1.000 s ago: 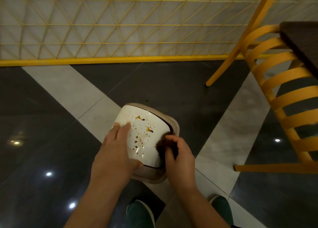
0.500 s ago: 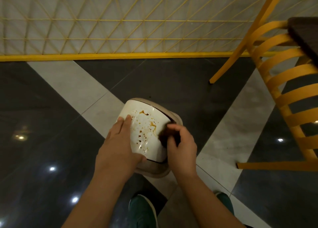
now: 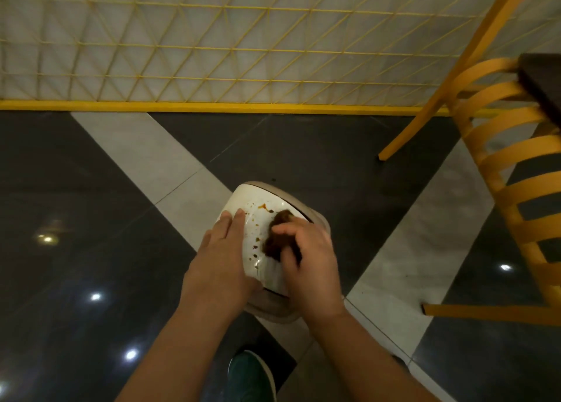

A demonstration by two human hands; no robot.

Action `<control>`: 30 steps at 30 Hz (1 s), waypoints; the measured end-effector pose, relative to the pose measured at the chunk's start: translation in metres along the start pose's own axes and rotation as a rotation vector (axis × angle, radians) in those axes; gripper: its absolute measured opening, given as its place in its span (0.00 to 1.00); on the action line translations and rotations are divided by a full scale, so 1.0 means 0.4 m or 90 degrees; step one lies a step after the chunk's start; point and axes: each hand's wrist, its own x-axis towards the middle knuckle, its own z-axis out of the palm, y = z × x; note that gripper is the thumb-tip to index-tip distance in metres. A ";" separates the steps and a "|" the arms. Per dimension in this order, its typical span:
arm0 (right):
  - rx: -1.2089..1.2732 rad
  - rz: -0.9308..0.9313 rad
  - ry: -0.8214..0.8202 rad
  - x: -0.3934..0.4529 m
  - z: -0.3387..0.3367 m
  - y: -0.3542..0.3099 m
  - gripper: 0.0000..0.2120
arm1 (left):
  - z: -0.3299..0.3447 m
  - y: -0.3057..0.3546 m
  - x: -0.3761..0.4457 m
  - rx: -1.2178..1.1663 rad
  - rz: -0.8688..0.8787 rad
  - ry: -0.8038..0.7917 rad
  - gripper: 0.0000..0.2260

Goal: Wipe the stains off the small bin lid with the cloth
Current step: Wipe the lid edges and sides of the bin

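The right hand (image 3: 309,249) has slid its pinched brown cloth (image 3: 277,236) from the lid's three o'clock edge onto the stained middle; fewer spots remain, so wiping is underway. The left hand (image 3: 223,249), fingers flat, steadies the small bin lid (image 3: 253,202) on its bin. Around: a dark tiled floor (image 3: 91,219), a yellow chair (image 3: 501,158) at two o'clock.

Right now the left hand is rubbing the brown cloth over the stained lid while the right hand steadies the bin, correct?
Not quite: the hands are swapped. The head view shows the right hand gripping the brown cloth on the stained lid, while the left hand lies flat on the lid's left side, steadying the bin.
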 end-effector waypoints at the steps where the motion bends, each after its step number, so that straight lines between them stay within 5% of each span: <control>1: -0.018 -0.061 -0.035 -0.016 0.006 -0.002 0.17 | -0.008 -0.001 0.008 -0.003 0.011 0.000 0.47; 4: -0.033 -0.104 -0.087 -0.032 -0.009 0.037 0.18 | -0.039 -0.017 0.033 0.005 0.043 -0.023 0.47; 9: -0.013 0.001 0.025 0.030 -0.015 0.042 0.19 | -0.044 -0.050 0.031 -0.027 0.074 -0.034 0.50; 14: -0.062 -0.213 -0.061 -0.045 -0.002 0.042 0.13 | -0.016 -0.103 0.032 -0.124 0.122 0.005 0.49; 20: -0.050 -0.067 0.024 0.024 0.001 0.057 0.21 | -0.009 -0.141 0.042 -0.153 0.155 -0.009 0.47; 26: -0.049 -0.264 -0.059 -0.099 0.023 0.068 0.14 | 0.010 -0.137 0.041 -0.276 0.150 0.021 0.25; 30: 0.001 -0.045 0.084 -0.028 0.002 0.078 0.19 | 0.034 -0.118 0.032 -0.253 0.172 0.057 0.24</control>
